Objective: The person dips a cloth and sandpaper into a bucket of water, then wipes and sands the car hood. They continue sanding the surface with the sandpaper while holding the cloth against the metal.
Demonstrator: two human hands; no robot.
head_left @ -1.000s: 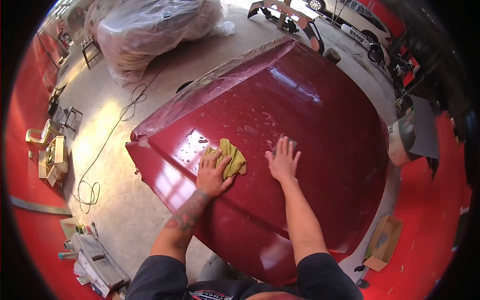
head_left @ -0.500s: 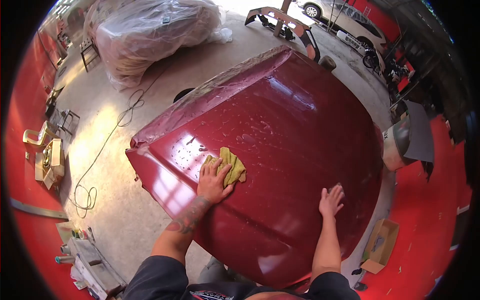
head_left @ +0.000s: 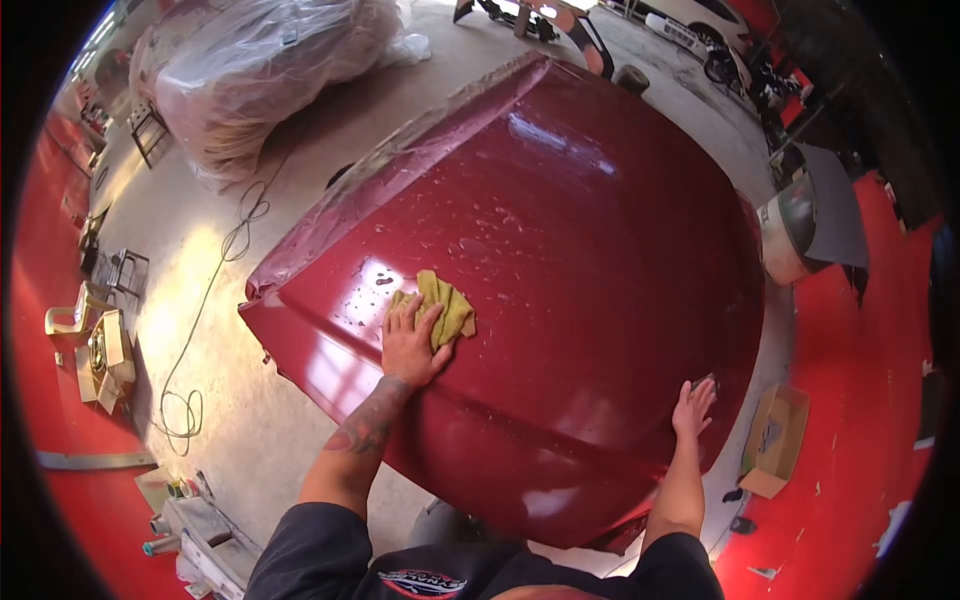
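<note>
A dark red car hood (head_left: 560, 300) lies before me, its surface wet with scattered drops and streaks. On its left part my left hand (head_left: 413, 340) presses a crumpled yellow-green cloth (head_left: 447, 308), fingers spread over the cloth's left side. Near the hood's right edge my right hand (head_left: 692, 408) lies flat against the paint. A small grey piece (head_left: 708, 381) shows at its fingertips; most of it is hidden, and its kind cannot be made out. Crinkled plastic film (head_left: 400, 170) covers the hood's far left edge.
A plastic-wrapped vehicle (head_left: 250, 80) stands at the back left. A cable (head_left: 205, 310) snakes over the floor. On the right are an open cardboard box (head_left: 775, 440) and a large bucket (head_left: 785, 240). Another box (head_left: 107, 360) and a grey cart (head_left: 205, 535) stand left.
My right hand has slid right, toward the hood's edge. The left hand and cloth have shifted only slightly over the hood, with some drops there gone. The camera view has tilted down a little.
</note>
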